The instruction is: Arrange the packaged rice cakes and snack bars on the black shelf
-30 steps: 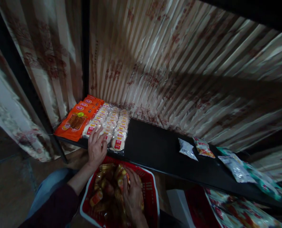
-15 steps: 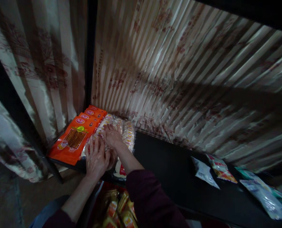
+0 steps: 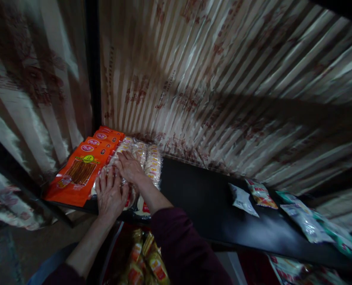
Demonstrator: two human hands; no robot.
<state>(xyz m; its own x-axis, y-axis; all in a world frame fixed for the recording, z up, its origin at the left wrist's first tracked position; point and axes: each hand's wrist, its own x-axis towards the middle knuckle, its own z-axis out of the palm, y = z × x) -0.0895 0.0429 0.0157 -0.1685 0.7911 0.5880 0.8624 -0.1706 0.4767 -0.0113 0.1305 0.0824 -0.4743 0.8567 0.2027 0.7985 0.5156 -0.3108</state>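
My left hand (image 3: pixel 109 194) lies flat, fingers spread, on the near part of the clear-wrapped packs of pale round snacks (image 3: pixel 153 162). Just beyond it my right hand (image 3: pixel 130 168) presses on the same packs, its fingers stretched out. The packs stand in rows side by side on a black shelf (image 3: pixel 190 186), partly hidden under my hands and right forearm. Immediately left of them, several orange snack packets (image 3: pixel 82 166) overlap in a stack, the front one showing brown sticks.
Below the shelf edge is a container of yellow-wrapped snacks (image 3: pixel 156 265). Farther right on the shelf lie a white packet (image 3: pixel 243 200), a red-and-orange packet (image 3: pixel 261 194) and several silvery and green ones (image 3: pixel 306 223). A striped curtain (image 3: pixel 193 79) hangs behind; a dark post (image 3: pixel 93 67) rises at the back left.
The camera view has turned a little, so the shelf appears shifted left. Both hands stay on the clear packs, the right one having slid slightly toward the orange packets.
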